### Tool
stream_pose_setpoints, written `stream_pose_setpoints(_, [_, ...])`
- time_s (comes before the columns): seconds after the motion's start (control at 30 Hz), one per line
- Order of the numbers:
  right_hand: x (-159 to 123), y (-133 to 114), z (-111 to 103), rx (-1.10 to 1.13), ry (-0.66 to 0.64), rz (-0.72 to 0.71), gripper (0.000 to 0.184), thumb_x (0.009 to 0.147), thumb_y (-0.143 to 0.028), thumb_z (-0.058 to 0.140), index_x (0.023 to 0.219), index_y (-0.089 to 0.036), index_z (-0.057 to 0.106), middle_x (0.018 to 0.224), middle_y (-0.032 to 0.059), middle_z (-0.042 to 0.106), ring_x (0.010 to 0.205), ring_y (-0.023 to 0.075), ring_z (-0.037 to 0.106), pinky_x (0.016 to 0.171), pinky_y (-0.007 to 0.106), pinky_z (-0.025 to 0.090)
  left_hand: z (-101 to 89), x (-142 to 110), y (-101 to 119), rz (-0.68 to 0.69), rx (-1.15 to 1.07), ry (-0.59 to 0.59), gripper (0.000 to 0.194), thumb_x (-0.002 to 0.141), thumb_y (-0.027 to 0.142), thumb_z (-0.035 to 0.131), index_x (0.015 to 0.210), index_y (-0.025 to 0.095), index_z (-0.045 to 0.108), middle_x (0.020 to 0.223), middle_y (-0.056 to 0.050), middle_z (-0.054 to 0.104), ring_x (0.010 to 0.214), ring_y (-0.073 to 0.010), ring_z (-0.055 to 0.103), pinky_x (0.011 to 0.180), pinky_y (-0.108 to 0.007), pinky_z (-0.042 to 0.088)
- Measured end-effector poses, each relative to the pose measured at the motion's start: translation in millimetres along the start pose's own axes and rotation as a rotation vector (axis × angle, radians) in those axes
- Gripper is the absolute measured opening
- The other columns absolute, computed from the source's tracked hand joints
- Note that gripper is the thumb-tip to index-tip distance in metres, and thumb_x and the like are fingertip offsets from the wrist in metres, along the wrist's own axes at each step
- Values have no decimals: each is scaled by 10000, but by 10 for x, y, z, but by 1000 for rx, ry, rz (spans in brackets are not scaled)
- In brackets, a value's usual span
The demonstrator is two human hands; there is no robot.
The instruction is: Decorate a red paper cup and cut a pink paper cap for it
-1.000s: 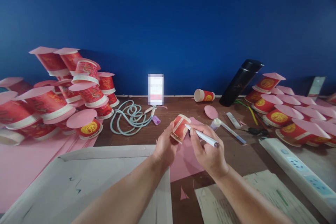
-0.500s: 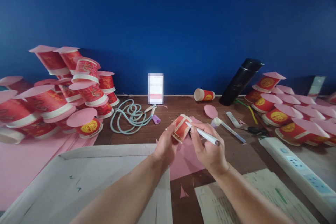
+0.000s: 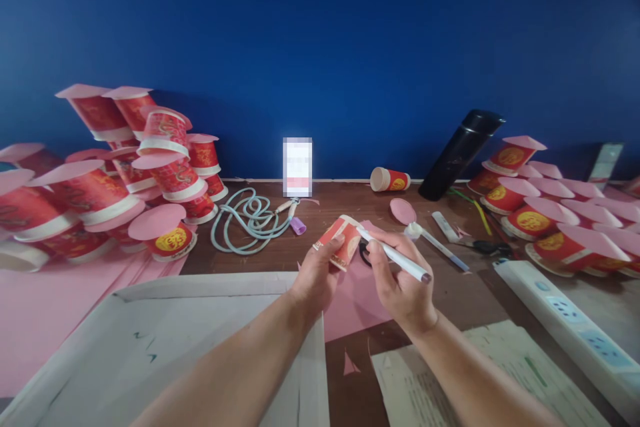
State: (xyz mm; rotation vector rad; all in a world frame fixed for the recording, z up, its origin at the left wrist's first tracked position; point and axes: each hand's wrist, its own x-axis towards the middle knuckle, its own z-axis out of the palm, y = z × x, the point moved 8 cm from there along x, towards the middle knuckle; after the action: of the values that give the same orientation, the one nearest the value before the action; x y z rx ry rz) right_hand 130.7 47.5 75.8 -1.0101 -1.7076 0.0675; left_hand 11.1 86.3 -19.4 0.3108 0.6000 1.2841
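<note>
My left hand [image 3: 319, 275] is closed around a red paper cup [image 3: 345, 230] with a pale band and tan edge, held tilted above the table. Between the thumb and fingers of my right hand [image 3: 406, 283] is a white marker [image 3: 400, 259] with a dark end. Its tip is at the cup's right side; whether it touches cannot be made out. Under both hands lies a sheet of pink paper [image 3: 350, 313]. A dark round thing, partly hidden, shows between the cup and my right fingers.
Red cups with pink paper tops are stacked at left [image 3: 167, 180] and right [image 3: 533, 220]. A white box lid [image 3: 215, 347] and a power strip [image 3: 570, 327] flank my forearms. Behind stand a pale-blue cable [image 3: 240, 250], a blurred lit screen [image 3: 297, 167] and a black flask [image 3: 460, 153].
My right hand and the marker have shifted slightly to the right. The cup has turned a little in my left hand, and my left thumb now lies across its face.
</note>
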Motion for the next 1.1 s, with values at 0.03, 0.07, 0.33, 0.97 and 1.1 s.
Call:
stream_pose_setpoints(0.03, [3, -11, 4, -10, -4, -11, 217, 875, -165, 600, 1085, -213, 624, 976, 54, 695, 875, 198, 687, 834, 360, 548, 0, 1, 3, 1, -4, 3, 285, 719, 242, 749, 975, 129, 700, 983, -113, 734, 1048, -270, 653, 1040, -411, 414])
stream_pose_setpoints(0.07, [6, -23, 8, -17, -7, -20, 208, 873, -160, 603, 1073, -211, 626, 956, 49, 695, 873, 196, 685, 845, 363, 543, 1, -1, 5, 2, -7, 6, 286, 719, 242, 750, 977, 128, 700, 974, -110, 735, 1040, -267, 656, 1037, -405, 416])
stream_pose_setpoints(0.33, [19, -97, 18, -52, -7, -79, 181, 874, -155, 598, 1048, -194, 629, 912, 46, 691, 864, 186, 658, 868, 364, 515, 30, -26, 40, 32, -9, -1, 225, 734, 209, 731, 937, 115, 710, 945, -104, 735, 973, -240, 663, 999, -382, 430])
stream_pose_setpoints(0.97, [14, -101, 69, -99, -50, -99, 128, 882, -172, 589, 1004, -182, 630, 912, 53, 702, 884, 186, 654, 844, 349, 493, 46, -35, 54, 27, 23, 6, 224, 718, 255, 757, 910, 144, 726, 902, -68, 737, 892, -192, 664, 967, -337, 440])
stream_pose_setpoints(1.1, [12, -108, 73, -85, -62, -96, 125, 879, -174, 589, 996, -186, 632, 892, 47, 697, 866, 184, 649, 840, 356, 494, 38, -28, 43, 16, 41, 7, 270, 698, 285, 775, 920, 138, 729, 903, -77, 738, 892, -202, 664, 941, -337, 446])
